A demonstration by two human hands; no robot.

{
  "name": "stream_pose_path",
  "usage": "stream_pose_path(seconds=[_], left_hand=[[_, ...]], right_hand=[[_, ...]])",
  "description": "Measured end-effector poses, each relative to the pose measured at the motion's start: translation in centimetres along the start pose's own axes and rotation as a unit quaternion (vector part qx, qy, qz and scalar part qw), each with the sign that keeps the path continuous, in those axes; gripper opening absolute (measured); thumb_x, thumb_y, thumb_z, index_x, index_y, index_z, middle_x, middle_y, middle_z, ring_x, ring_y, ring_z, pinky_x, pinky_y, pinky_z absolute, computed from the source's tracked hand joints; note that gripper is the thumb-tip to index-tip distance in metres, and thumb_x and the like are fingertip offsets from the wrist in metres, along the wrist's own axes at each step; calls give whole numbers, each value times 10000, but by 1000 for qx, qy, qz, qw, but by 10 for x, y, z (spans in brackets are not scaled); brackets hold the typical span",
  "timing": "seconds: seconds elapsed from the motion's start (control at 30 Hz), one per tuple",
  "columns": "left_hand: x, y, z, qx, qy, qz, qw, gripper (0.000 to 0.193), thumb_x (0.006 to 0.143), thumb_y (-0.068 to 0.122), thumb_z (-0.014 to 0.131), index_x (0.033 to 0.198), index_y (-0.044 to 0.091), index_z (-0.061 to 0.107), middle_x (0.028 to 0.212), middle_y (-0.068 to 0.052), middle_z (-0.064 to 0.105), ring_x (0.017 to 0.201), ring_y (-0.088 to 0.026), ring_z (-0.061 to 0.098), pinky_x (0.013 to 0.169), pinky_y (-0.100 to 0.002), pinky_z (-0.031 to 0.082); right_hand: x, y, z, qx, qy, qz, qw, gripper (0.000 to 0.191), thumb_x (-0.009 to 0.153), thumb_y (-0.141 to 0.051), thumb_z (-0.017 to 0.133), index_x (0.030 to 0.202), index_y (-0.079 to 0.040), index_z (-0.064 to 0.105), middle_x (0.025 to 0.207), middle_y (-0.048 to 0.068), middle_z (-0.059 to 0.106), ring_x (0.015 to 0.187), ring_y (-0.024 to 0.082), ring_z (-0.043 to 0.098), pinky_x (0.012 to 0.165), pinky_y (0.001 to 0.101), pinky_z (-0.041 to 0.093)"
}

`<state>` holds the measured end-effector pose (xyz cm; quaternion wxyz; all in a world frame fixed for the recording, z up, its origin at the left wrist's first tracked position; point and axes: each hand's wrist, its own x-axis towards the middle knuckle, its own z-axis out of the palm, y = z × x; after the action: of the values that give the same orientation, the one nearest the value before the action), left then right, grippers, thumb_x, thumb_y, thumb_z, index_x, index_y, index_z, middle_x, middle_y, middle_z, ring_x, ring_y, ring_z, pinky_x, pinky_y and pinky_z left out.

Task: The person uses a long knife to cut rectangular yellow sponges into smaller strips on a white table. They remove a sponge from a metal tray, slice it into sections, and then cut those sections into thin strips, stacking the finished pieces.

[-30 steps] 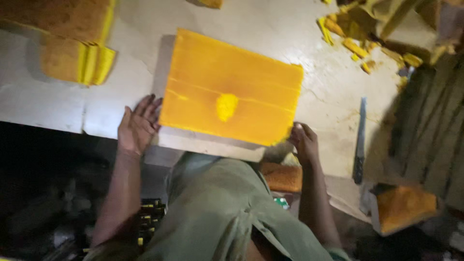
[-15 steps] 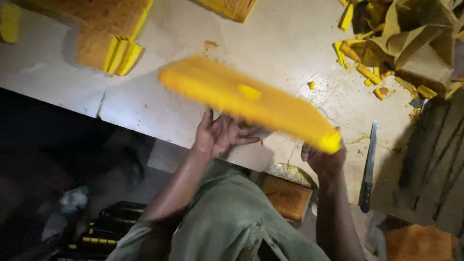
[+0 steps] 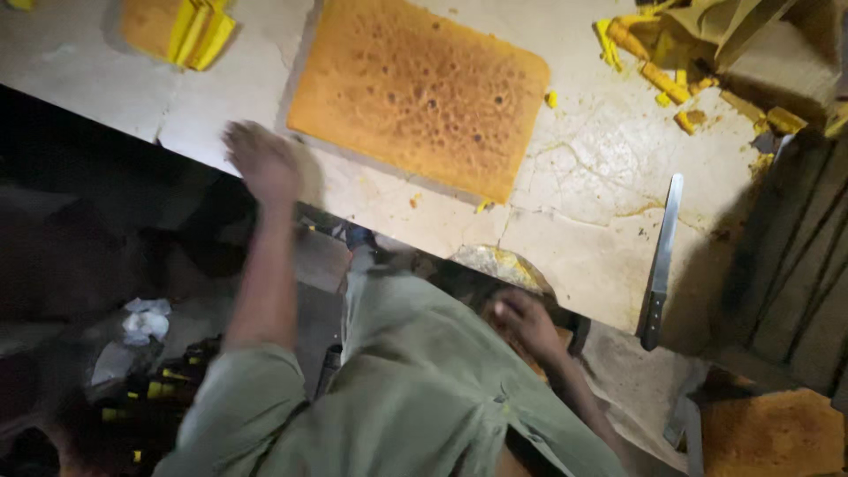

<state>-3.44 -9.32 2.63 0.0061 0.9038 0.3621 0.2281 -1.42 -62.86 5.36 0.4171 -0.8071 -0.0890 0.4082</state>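
Observation:
A large rectangular slab of orange-brown sponge cake (image 3: 420, 93) lies flat on the pale stone table (image 3: 574, 203), its pitted browned face up. My left hand (image 3: 262, 161) is blurred at the table's near edge, just left of the slab, fingers loosely together and holding nothing. My right hand (image 3: 527, 323) is below the table edge by my green-clad torso, fingers curled; whether it grips anything is unclear. A long knife (image 3: 661, 256) lies on the table to the right.
Cut yellow cake slices (image 3: 181, 31) sit at the far left. Yellow offcuts and crumpled brown paper (image 3: 698, 49) fill the far right corner. Another cake piece (image 3: 773, 433) sits low at right. A dark wooden rack (image 3: 795, 265) stands on the right.
The slab was lifted off the table, turned over in both hands, and now lies flat with its browned side up. Both hands have let go and drawn back.

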Motion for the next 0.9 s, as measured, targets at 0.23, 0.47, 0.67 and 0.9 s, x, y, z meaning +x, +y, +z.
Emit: stream_pose_path(seconds=[0.23,0.47,0.67,0.9], left_hand=[[-215,296,-58,-299,-317,443,784,501,880,366,603,1244,31,679,1499,-225,460,1442,-389,343,1215,-618,175],[-116,235,-28,-423,-276,373,778,571,840,138,614,1394,3,594,1557,-232,416,1495,-401,298,1235,-551,191],[18,74,-33,-345,-185,225,892,468,1005,131,648,1431,-32,545,1573,-255,427,1519,-448,327,1265,-547,268],[158,11,7,-315,-237,140,908,572,1015,121,635,1553,41,458,1647,-237,367,1553,-437,298,1255,-491,306]], right_hand=[[-40,91,10,73,-62,16,995,502,913,-155,690,1392,-42,592,1306,103,684,1194,246,638,1010,363,504],[75,3,-19,197,2,-12,980,368,1083,-171,558,1399,16,560,1074,102,708,975,164,692,869,338,580],[198,-107,-81,167,181,-134,960,382,1029,-111,514,1395,-1,508,1051,105,676,827,176,706,722,316,618],[335,-214,-165,112,326,-220,912,449,1030,-53,632,1461,-28,507,1338,61,626,1133,193,643,931,345,554]])
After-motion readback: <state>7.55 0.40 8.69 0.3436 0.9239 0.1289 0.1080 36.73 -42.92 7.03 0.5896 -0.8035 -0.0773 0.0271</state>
